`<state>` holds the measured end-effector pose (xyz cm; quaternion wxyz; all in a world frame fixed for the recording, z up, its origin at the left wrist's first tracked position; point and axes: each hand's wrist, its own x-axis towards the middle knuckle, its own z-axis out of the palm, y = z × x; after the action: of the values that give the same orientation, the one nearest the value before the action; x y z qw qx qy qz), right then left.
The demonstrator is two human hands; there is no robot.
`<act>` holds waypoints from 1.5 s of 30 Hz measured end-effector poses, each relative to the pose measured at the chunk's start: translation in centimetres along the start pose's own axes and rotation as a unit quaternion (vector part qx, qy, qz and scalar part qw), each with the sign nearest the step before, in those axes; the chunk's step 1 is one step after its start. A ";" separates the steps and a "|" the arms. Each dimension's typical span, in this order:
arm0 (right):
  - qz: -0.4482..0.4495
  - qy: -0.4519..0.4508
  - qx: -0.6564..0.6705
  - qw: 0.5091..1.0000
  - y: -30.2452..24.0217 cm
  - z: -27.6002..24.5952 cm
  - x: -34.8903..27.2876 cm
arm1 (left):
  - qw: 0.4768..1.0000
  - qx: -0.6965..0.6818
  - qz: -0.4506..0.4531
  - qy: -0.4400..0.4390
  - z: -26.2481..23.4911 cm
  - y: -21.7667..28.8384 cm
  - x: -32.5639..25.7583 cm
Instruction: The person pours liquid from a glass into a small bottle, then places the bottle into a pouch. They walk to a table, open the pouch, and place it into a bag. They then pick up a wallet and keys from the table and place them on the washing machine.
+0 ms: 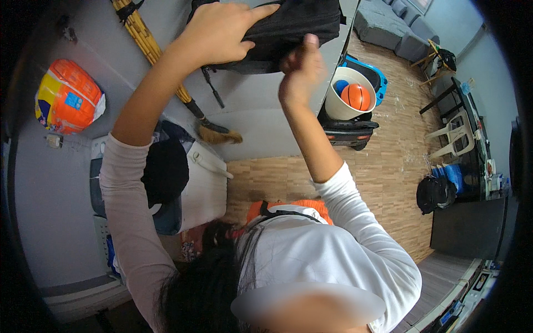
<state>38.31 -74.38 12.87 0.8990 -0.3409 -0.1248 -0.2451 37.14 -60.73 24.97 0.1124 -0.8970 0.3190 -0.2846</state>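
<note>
- Flooring of light wood parquet [388, 172] fills the middle and right of the view, running up to a grey sofa [388, 25] at the top right.
- A white chest-like appliance [202, 191] stands against the left wall, with dark clothing [165, 172] heaped on its lid.
- A black backpack [294, 25] is held high at the top centre, against the grey wall, above everything else.
- The left hand [219, 33] lies over the bag's left side, fingers stretched flat across the fabric and thumb tucked under, so it grips the bag.
- The right hand [301, 69] is drawn into a fist at the bag's lower edge, thumb up against the fabric; it is blurred, and what it pinches cannot be told.
- An orange and yellow plastic pack [68, 97] hangs on the left wall.
- A white bucket [344, 102] sits on the floor below the bag, holding an orange ball [356, 96] and a smaller blue ball [340, 86].
- A broom with a bamboo-look handle [150, 47] leans on the wall beside the left forearm.
- A white plastic chair [458, 133] stands far right.
</note>
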 end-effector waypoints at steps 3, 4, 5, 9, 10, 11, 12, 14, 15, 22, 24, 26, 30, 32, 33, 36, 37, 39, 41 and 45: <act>0.052 0.002 -0.009 0.999 -2.6 -2.0 -1.1 | 0.999 0.001 -0.023 -0.034 -0.1 0.4 0.1; 0.077 -0.035 -0.084 0.993 -2.6 -2.5 -2.4 | 0.998 0.002 -0.034 -0.050 -0.1 0.4 0.2; 0.126 -0.081 -0.171 0.974 -2.5 -3.0 -3.7 | 0.998 0.004 -0.033 -0.049 -0.1 0.5 0.2; 0.278 -0.274 -0.332 0.859 1.3 -2.5 -7.0 | 0.999 -0.008 -0.029 -0.040 0.4 1.0 0.4; 0.266 -0.308 -0.332 0.851 2.2 -1.8 -7.4 | 0.998 -0.014 -0.032 -0.055 0.5 1.1 0.5; 0.235 -0.314 -0.294 0.871 2.8 -0.9 -7.5 | 0.999 -0.013 -0.027 -0.046 0.7 1.2 0.5; 0.213 -0.319 -0.262 0.885 3.0 0.1 -7.5 | 0.998 -0.009 -0.027 -0.052 0.8 1.3 0.5; 0.273 -0.318 -0.211 0.883 2.1 1.4 -7.0 | 0.998 -0.008 -0.029 -0.054 1.0 1.3 0.5; 0.286 -0.339 -0.190 0.876 1.1 1.8 -7.0 | 0.998 -0.011 -0.031 -0.052 1.1 1.3 0.4; 0.317 -0.315 -0.064 0.892 -5.0 0.1 -2.6 | 0.998 -0.030 -0.048 -0.033 1.4 0.6 -0.3; 0.309 -0.289 -0.030 0.905 -6.2 -1.2 -0.6 | 0.997 -0.035 -0.049 -0.043 1.4 0.3 -0.5; 0.271 -0.187 0.047 0.943 -7.6 -2.8 1.4 | 0.996 -0.035 -0.063 -0.057 1.4 0.0 -0.5; 0.184 -0.112 0.046 0.975 -9.2 -5.4 4.2 | 0.997 -0.015 -0.064 -0.042 1.7 -0.3 -0.3; 0.140 -0.134 -0.122 0.973 -7.6 -5.7 3.1 | 0.999 0.012 -0.044 -0.012 2.3 -0.1 0.0; 0.050 -0.203 -0.256 0.944 -7.0 -6.0 2.1 | 0.999 0.031 -0.039 -0.001 2.6 0.1 0.1; -0.158 -0.235 -0.628 0.725 -4.7 -6.4 -0.2 | 0.997 0.064 -0.040 0.002 3.3 0.5 0.1; -0.173 -0.241 -0.664 0.687 -4.2 -6.5 -0.6 | 0.997 0.072 -0.042 -0.002 3.4 0.5 0.1; -0.193 -0.252 -0.695 0.645 -3.6 -6.9 -0.9 | 0.996 0.075 -0.042 0.015 3.4 0.2 0.0; -0.186 -0.270 -0.697 0.637 -3.7 -7.5 -1.1 | 0.996 0.075 -0.042 0.026 3.2 -0.1 0.1; -0.195 -0.260 -0.674 0.664 -4.1 -7.7 -1.6 | 0.996 0.069 -0.040 0.030 2.9 -0.7 0.3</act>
<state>35.19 -81.68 8.85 0.2866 -0.8714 -0.2183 -0.3331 39.36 -60.33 23.02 0.1526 -0.8903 0.2654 -0.3370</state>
